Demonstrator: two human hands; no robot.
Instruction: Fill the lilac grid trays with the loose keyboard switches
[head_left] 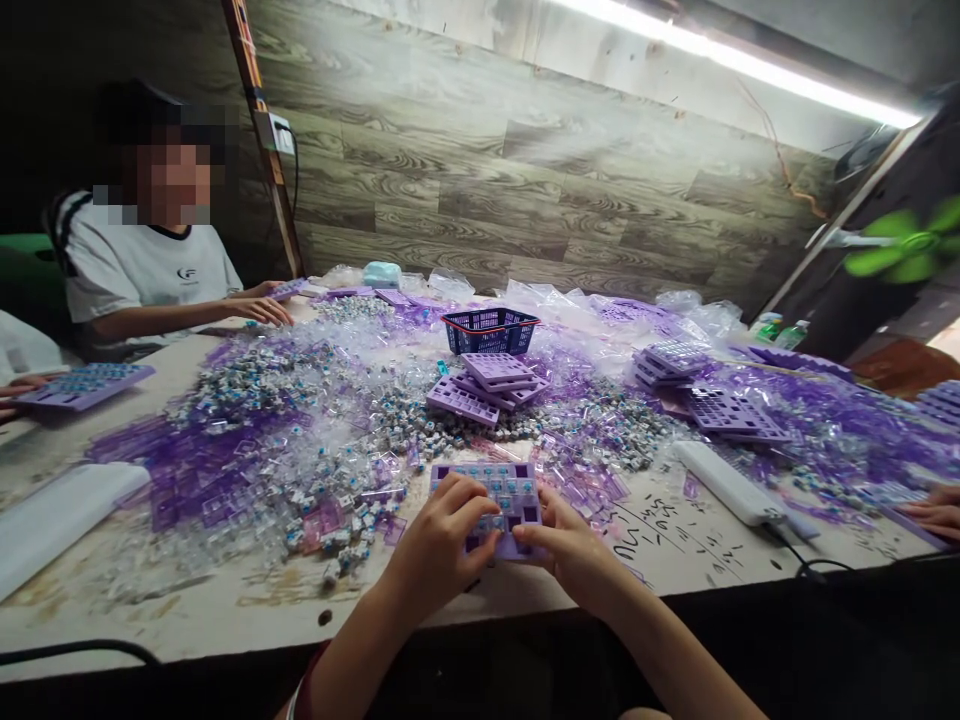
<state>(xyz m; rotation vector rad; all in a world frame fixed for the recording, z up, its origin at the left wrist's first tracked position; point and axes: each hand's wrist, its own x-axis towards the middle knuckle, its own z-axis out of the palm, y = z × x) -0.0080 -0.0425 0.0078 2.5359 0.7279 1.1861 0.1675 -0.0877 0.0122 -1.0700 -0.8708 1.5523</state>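
Observation:
A purple tray point(529, 515) with square openings is held near the table's front edge. Small clear pieces with blue centres fill many of its openings, while a few show dark. My right hand point(574, 550) grips the tray's right side, thumb on top. Over the tray's left part, my left hand point(442, 530) has its fingers bent, thumb and forefinger close together above an opening. Whatever lies between those fingertips is too small to make out. Just behind, small grey-white keyboard switches point(420, 415) with blue stems lie heaped with clear and purple plastic pieces point(585, 485).
Purple trays point(495, 370) are stacked before a dark blue basket point(491, 335); more trays point(731, 410) lie right. White bar-shaped devices point(724, 480) point(67, 510) rest on both sides. A co-worker point(157, 250) sits back left; other people's hands point(937, 512) show at both edges.

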